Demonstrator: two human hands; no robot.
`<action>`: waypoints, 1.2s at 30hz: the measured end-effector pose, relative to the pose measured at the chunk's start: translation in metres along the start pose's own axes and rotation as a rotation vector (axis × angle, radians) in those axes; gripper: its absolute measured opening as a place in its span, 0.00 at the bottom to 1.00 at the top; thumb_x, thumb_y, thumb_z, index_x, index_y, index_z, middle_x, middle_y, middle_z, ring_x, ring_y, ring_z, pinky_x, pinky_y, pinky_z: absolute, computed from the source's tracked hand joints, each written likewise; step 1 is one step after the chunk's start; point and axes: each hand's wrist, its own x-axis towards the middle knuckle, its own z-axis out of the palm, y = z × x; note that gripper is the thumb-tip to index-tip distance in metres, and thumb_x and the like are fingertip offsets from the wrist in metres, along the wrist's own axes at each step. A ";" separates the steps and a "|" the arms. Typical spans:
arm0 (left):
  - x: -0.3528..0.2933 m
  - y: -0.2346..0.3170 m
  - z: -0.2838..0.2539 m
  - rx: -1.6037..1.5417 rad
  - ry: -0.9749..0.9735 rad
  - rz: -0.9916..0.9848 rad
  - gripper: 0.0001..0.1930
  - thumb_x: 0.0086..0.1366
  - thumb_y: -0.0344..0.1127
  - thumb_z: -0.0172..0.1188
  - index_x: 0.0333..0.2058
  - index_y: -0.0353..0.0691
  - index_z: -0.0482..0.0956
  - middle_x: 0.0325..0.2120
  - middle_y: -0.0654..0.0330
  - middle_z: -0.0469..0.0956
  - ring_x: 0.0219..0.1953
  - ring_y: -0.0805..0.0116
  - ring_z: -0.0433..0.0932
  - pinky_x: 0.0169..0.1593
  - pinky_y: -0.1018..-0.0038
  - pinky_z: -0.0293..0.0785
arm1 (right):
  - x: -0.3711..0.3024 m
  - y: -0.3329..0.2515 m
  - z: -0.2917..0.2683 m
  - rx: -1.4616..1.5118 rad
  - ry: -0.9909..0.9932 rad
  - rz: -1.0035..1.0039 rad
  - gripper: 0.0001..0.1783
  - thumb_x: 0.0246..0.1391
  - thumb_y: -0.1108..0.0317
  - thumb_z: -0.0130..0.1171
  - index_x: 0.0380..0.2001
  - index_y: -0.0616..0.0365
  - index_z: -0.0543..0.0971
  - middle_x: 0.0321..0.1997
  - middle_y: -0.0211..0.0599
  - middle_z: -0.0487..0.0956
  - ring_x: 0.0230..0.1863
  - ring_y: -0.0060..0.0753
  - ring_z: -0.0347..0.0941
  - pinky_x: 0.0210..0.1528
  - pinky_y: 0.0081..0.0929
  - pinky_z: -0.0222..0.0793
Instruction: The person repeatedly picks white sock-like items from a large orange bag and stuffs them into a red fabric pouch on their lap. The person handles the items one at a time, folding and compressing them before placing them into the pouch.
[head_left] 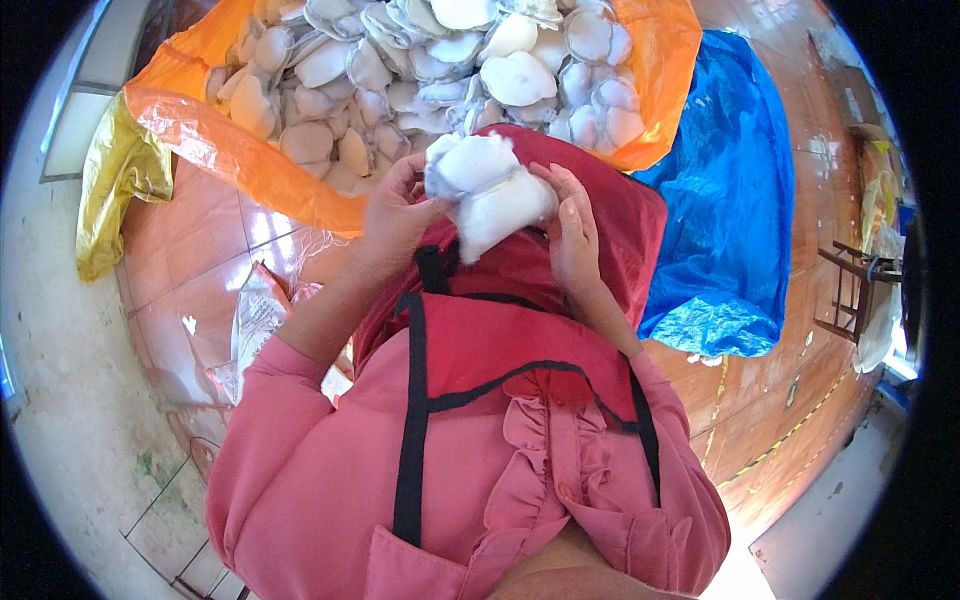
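Observation:
Above my lap, a soft white padded piece (490, 195) with fluffy edges and a crease across it is held between my hands. My left hand (398, 203) pinches its left edge between thumb and fingers. On the right edge, my right hand (572, 220) is closed with the fingertips against the padding. Just beyond, many similar white and greyish rounded pads (518, 79) lie heaped in a large orange plastic bag (660, 90). A red apron (625, 215) with black trim covers my lap under the held piece.
To the right of the orange bag a blue plastic sheet or bag (735, 190) lies on the tiled floor (190, 250). A yellow bag (120, 180) hangs at the left. A printed white sack (258, 315) is beside my left arm; a wooden stool (850, 290) stands far right.

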 end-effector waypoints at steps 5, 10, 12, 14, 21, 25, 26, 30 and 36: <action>0.004 -0.023 0.027 0.188 0.223 0.066 0.12 0.61 0.27 0.61 0.45 0.36 0.76 0.36 0.66 0.79 0.38 0.79 0.75 0.42 0.81 0.71 | 0.003 0.016 -0.004 -0.585 -0.165 0.022 0.31 0.61 0.58 0.54 0.61 0.66 0.65 0.60 0.46 0.70 0.62 0.38 0.66 0.64 0.29 0.58; -0.003 -0.023 0.035 0.710 0.378 0.228 0.10 0.58 0.32 0.64 0.38 0.35 0.80 0.27 0.60 0.79 0.34 0.71 0.77 0.39 0.76 0.71 | 0.000 -0.004 0.016 -0.457 -0.146 0.239 0.34 0.57 0.60 0.59 0.62 0.66 0.64 0.56 0.49 0.74 0.58 0.35 0.69 0.61 0.29 0.62; -0.006 -0.024 0.037 0.840 0.369 0.349 0.10 0.57 0.34 0.65 0.36 0.35 0.81 0.25 0.56 0.79 0.32 0.64 0.76 0.38 0.71 0.72 | -0.002 -0.010 0.024 -0.651 -0.135 0.271 0.35 0.54 0.62 0.61 0.62 0.66 0.64 0.57 0.49 0.73 0.58 0.34 0.69 0.59 0.28 0.63; -0.009 -0.021 0.039 0.896 0.283 0.413 0.12 0.56 0.36 0.65 0.36 0.35 0.81 0.25 0.51 0.78 0.32 0.54 0.75 0.38 0.64 0.72 | -0.002 -0.001 0.016 -0.597 -0.093 0.208 0.34 0.50 0.66 0.60 0.61 0.64 0.66 0.56 0.49 0.75 0.57 0.36 0.71 0.58 0.29 0.65; -0.004 -0.017 0.015 0.988 -0.126 0.270 0.13 0.63 0.41 0.57 0.35 0.39 0.84 0.25 0.51 0.78 0.33 0.54 0.75 0.41 0.62 0.71 | 0.011 -0.014 0.005 -0.812 -0.086 0.252 0.31 0.47 0.74 0.57 0.58 0.60 0.71 0.52 0.39 0.78 0.54 0.29 0.74 0.57 0.25 0.67; -0.012 -0.017 0.008 0.993 -0.029 0.313 0.12 0.64 0.39 0.52 0.36 0.42 0.84 0.27 0.49 0.79 0.35 0.51 0.76 0.42 0.58 0.71 | 0.012 -0.007 0.004 -0.787 -0.078 0.187 0.30 0.47 0.75 0.56 0.58 0.59 0.72 0.53 0.39 0.78 0.55 0.29 0.73 0.57 0.25 0.66; -0.013 -0.014 0.008 1.049 -0.021 0.315 0.12 0.64 0.38 0.52 0.35 0.42 0.84 0.27 0.48 0.79 0.35 0.50 0.77 0.42 0.57 0.71 | 0.012 -0.007 0.007 -0.782 -0.069 0.177 0.30 0.48 0.76 0.56 0.58 0.59 0.72 0.53 0.39 0.78 0.55 0.29 0.73 0.57 0.25 0.66; -0.004 -0.007 0.008 1.238 -0.062 0.180 0.11 0.62 0.37 0.52 0.34 0.43 0.84 0.29 0.48 0.79 0.34 0.48 0.78 0.39 0.54 0.72 | 0.008 0.003 0.007 -0.808 -0.056 0.074 0.28 0.48 0.78 0.54 0.56 0.56 0.73 0.50 0.47 0.79 0.53 0.41 0.76 0.54 0.30 0.70; 0.004 -0.007 0.011 1.491 0.007 0.131 0.09 0.60 0.41 0.56 0.32 0.51 0.85 0.28 0.57 0.80 0.38 0.55 0.78 0.36 0.56 0.66 | 0.003 -0.002 0.019 -0.873 -0.069 0.131 0.29 0.48 0.78 0.55 0.57 0.58 0.72 0.52 0.45 0.78 0.53 0.36 0.76 0.56 0.27 0.68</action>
